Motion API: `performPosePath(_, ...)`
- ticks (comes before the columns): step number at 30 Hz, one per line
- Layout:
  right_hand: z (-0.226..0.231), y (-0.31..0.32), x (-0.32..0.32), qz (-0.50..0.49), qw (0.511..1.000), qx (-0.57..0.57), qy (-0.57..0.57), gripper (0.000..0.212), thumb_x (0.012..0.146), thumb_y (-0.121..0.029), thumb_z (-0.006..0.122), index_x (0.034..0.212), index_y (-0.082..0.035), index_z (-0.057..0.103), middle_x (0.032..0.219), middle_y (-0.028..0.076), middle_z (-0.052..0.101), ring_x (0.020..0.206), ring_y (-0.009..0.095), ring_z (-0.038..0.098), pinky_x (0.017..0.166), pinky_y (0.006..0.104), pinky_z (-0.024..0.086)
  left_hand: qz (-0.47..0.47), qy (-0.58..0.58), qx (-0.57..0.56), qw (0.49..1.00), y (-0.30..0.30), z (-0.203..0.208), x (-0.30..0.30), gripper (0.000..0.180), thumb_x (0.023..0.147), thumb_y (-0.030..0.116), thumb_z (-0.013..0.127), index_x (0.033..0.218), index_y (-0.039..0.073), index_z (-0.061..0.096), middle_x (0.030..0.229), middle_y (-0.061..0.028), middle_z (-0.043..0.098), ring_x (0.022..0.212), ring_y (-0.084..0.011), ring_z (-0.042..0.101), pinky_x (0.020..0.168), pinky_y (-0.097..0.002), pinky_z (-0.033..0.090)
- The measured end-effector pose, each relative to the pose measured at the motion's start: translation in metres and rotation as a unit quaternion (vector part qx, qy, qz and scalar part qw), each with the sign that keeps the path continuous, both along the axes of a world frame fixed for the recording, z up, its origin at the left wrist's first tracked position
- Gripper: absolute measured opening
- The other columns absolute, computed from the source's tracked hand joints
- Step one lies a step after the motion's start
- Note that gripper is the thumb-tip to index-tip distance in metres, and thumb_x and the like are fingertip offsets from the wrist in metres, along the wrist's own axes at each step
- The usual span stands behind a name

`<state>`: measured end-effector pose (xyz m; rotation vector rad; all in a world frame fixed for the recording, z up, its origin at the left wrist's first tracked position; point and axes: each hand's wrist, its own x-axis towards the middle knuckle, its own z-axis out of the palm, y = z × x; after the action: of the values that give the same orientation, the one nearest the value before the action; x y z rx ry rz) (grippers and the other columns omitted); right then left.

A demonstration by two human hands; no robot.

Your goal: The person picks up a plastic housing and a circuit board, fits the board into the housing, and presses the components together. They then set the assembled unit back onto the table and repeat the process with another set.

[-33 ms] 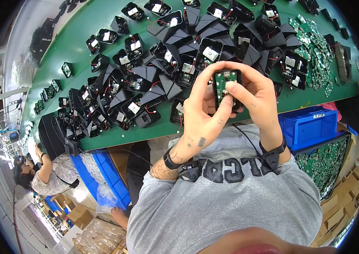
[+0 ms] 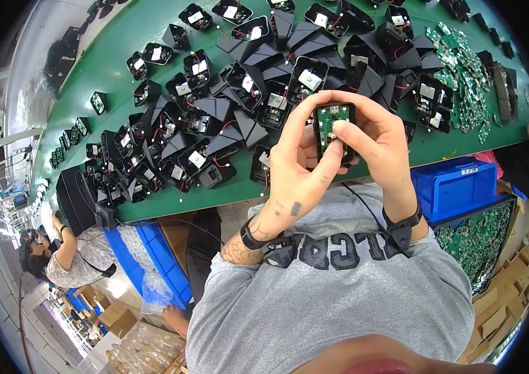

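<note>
Close in front of me, above the table's near edge, both hands hold a small black housing with a green circuit board [image 2: 327, 128] seated in its open face. My left hand [image 2: 298, 146] wraps round its left side, the thumb pressing the board's lower part. On the other side, my right hand [image 2: 376, 140] grips the housing, its thumb lying on the middle of the board. Some fingers are hidden behind the housing. Just beyond my hands lies a black housing [image 2: 310, 78] with a white part inside, one among many similar ones with red wires.
The green table [image 2: 217, 201] carries a wide heap of black housings. At the far right lies a pile of green circuit boards [image 2: 464, 81]. A blue bin [image 2: 464, 187] stands by my right arm, above a tray of boards [image 2: 479, 240]. Another person [image 2: 74, 255] is at the left.
</note>
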<state>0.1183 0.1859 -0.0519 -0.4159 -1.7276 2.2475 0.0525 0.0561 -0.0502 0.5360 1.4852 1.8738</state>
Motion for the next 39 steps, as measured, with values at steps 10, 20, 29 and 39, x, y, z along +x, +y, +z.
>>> performPosePath(10,-0.011,0.003,-0.003,-0.002,0.999,0.003,0.047,0.031,0.091,-0.007,0.055,0.12,0.001,0.058,0.097,0.005,0.065,0.083,0.008,0.06,0.071,0.0223,0.05,0.014,-0.009,-0.013,1.0,0.0,0.0,-0.003,0.056,0.083,-0.004,0.058,0.135,0.004,0.037,0.108,-0.0143,0.059,0.074,-0.0183,0.067,0.058,-0.0248,0.057)
performPosePath(20,-0.012,0.001,-0.003,0.003,0.998,0.02,0.059,0.032,0.092,-0.009,0.053,0.122,0.001,0.058,0.09,0.003,0.065,0.073,0.005,0.057,0.059,0.0174,0.046,0.041,0.086,-0.025,0.995,-0.002,-0.001,-0.001,0.054,0.08,-0.006,0.06,0.131,0.002,0.044,0.096,-0.0118,0.066,0.078,-0.0137,0.068,0.062,-0.0221,0.057)
performPosePath(29,-0.011,-0.003,-0.003,0.004,0.997,0.043,0.071,0.033,0.093,-0.01,0.052,0.124,-0.001,0.057,0.093,0.003,0.065,0.074,0.003,0.057,0.057,0.0159,0.045,0.023,0.16,-0.003,0.987,-0.008,-0.009,-0.001,0.055,0.081,-0.008,0.059,0.132,-0.001,0.039,0.117,-0.0145,0.056,0.087,-0.0181,0.065,0.063,-0.0252,0.059)
performPosePath(39,-0.004,-0.003,-0.004,0.005,0.995,0.052,0.089,0.035,0.09,-0.013,0.049,0.119,0.005,0.059,0.107,0.015,0.065,0.092,0.016,0.062,0.077,0.0262,0.05,0.028,0.235,0.004,0.972,-0.007,-0.009,0.0,0.052,0.078,-0.013,0.06,0.127,-0.005,0.045,0.127,-0.0156,0.048,0.1,-0.0233,0.062,0.073,-0.0317,0.061)
